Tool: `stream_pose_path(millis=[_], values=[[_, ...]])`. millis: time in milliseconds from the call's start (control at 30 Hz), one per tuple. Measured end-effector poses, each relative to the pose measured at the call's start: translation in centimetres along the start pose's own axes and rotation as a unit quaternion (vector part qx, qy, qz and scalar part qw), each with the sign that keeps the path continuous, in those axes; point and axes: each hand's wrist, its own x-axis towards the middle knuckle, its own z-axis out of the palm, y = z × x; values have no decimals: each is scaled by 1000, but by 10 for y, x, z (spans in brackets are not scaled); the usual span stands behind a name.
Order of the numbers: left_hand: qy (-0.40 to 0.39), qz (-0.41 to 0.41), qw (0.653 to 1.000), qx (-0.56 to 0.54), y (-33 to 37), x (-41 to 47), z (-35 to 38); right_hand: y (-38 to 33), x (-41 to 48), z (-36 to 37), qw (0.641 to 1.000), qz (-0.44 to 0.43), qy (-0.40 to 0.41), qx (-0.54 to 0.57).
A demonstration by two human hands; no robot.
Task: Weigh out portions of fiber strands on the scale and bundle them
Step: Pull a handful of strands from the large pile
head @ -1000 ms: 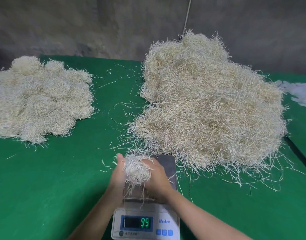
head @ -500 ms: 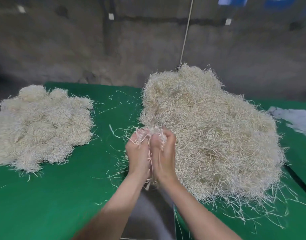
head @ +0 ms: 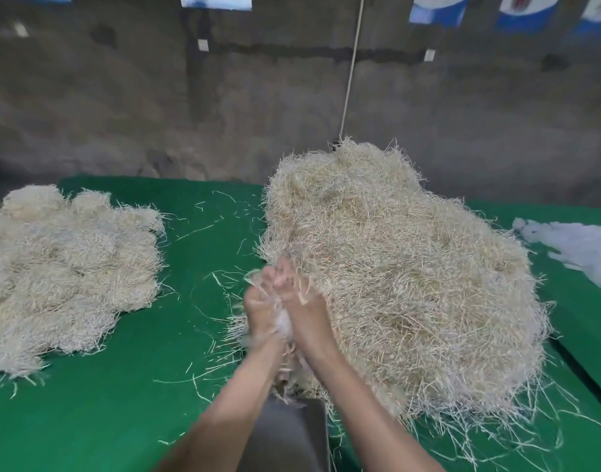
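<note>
My left hand (head: 260,310) and my right hand (head: 304,310) are pressed together, palms facing, with a small portion of pale fiber strands (head: 285,322) squeezed between them. The hands are blurred, raised above the grey scale platform (head: 289,437), whose display is out of view. Loose strand ends stick out above my fingers and below my wrists. A big loose heap of fiber strands (head: 404,281) lies right of my hands on the green table (head: 88,420).
A flatter pile of rounded fiber portions (head: 64,270) lies at the table's left. White fluffy material (head: 578,247) sits at the far right. Stray strands litter the green cloth. A cord (head: 352,66) hangs down the grey wall behind.
Both hands lifted the portion off the scale and moved it forward and up. They now press closer together around it. The view has tilted up, so the scale's display left the frame.
</note>
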Motion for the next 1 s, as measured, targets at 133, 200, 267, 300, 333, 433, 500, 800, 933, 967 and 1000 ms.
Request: stream_pose_path(millis=[133,200,267,300,333,433,500,800,933,967,1000], values=[[-8,-111,986,127,-2,5,-6,12,-1,9,997,-7,80,10],[-48,-84,993,68,3,0,0,1,19,-7,983,68,154,75],[-87,-94,992,-17,-2,-1,2,1,40,-23,956,164,187,153],[-93,-114,988,-51,-5,-2,0,2,47,-28,946,189,185,188],[-98,-131,984,-72,-9,-1,-3,2,50,-31,936,201,180,225],[-43,-187,977,-94,-24,7,-12,3,57,-37,892,205,182,361],[-3,-222,963,-151,-25,8,-12,4,63,-39,851,201,198,443],[-131,-226,939,-223,16,22,2,48,24,-24,905,-162,14,-394],[-87,-146,983,-73,2,28,-10,44,-4,-15,965,-142,-87,-202],[-109,-121,986,-46,-10,25,-10,40,-3,-14,965,-150,-68,-204],[-108,-110,988,-5,-15,17,-6,34,4,-15,954,-162,-37,-248]])
